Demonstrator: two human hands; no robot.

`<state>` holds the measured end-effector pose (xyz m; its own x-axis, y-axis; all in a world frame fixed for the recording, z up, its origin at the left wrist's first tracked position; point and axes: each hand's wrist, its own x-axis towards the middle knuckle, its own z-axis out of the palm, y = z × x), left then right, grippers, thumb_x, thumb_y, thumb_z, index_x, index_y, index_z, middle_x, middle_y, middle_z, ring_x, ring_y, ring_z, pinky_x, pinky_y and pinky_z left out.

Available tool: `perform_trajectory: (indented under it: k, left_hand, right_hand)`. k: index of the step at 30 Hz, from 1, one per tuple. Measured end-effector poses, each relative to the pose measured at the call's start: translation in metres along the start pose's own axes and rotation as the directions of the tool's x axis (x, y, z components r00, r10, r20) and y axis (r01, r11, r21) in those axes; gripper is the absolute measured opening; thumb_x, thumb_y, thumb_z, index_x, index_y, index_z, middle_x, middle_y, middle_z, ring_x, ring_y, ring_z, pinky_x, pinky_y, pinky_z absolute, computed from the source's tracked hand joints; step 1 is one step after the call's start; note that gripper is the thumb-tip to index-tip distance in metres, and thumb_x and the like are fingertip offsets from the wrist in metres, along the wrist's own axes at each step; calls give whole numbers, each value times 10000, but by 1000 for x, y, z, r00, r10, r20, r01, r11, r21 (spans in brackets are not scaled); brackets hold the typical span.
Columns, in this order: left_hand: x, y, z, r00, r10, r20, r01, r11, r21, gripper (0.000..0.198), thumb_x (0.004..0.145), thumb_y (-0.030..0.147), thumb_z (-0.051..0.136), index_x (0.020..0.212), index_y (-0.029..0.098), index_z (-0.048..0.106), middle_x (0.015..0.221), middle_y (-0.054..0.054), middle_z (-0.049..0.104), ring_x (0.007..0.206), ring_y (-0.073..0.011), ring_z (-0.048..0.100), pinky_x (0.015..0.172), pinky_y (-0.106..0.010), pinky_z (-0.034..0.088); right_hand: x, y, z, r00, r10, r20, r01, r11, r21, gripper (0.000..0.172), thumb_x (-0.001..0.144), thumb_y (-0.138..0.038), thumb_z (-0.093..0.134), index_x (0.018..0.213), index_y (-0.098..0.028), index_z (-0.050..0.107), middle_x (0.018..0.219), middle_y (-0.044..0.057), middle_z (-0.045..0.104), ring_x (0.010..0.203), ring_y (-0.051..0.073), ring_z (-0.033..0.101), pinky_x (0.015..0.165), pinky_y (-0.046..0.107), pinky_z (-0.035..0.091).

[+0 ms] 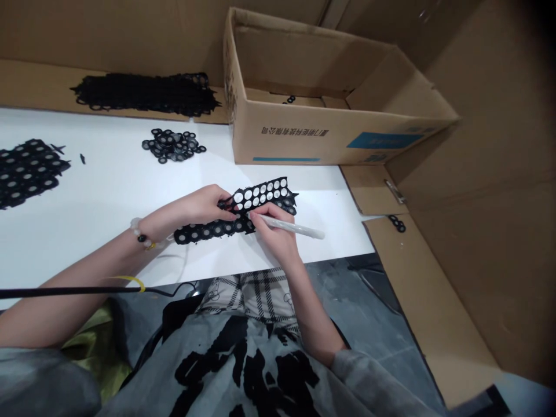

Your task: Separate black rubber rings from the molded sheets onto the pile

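On the white table, my left hand (207, 204) pinches the near left part of a black sheet with rows of round holes (270, 186); white shows through the holes. A second black piece with grey-centred rings (204, 233) lies under and beside it, partly covered by my fingers. My right hand (278, 231) is closed round a slim white pen-like tool (299, 227). Its working tip is at the sheet's near edge, close to my left fingertips, and too small to make out.
A pile of loose black rings (172, 145) lies behind my left hand. More ringed black sheets (30, 171) are at the left, and a stack of black sheets (145, 94) lies at the back. An open cardboard box (299, 136) stands behind the work. A black cable (78, 292) crosses my left forearm.
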<state>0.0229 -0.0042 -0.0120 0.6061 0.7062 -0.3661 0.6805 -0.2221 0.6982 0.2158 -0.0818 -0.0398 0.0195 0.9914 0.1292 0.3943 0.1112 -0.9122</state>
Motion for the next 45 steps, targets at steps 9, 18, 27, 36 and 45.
perform_trajectory:
  k: [9,18,27,36,45]
  left_hand:
    - [-1,4,1,1000,-15,-8,14,998,-66,332,715,449,617,848,149,669,749,-42,672,657,-158,554,599,-277,410]
    - [-5,10,-2,993,-89,80,99,986,-133,310,719,470,620,796,171,641,682,-27,630,600,-161,516,562,-294,377]
    - [-7,-4,-15,997,-74,6,72,979,191,309,680,467,662,791,179,678,716,-36,680,652,-173,572,589,-273,372]
    - [-11,-21,1,999,30,-30,-28,997,66,359,769,483,596,892,158,686,791,-44,696,703,-174,586,605,-258,401]
    - [-11,-21,6,995,61,-76,-58,998,32,305,789,425,589,894,160,698,749,-48,659,728,-189,595,651,-275,418]
  right_hand:
    - [-1,2,1,999,-32,2,32,999,-27,147,832,-302,608,727,-207,647,692,-7,659,653,148,590,623,268,449]
    - [-2,1,10,986,-168,-6,165,974,-158,173,885,-274,552,739,-208,617,705,9,639,671,153,583,638,273,438]
    - [-6,0,7,981,-113,-155,107,993,-51,161,847,-265,596,698,-204,614,653,-11,623,629,142,579,616,268,442]
    - [1,0,12,988,-140,71,145,988,-61,147,848,-289,610,747,-201,670,732,9,693,679,152,618,659,273,467]
    - [-1,4,17,983,-184,22,185,970,-159,155,858,-272,593,726,-209,645,720,4,683,670,151,621,641,269,461]
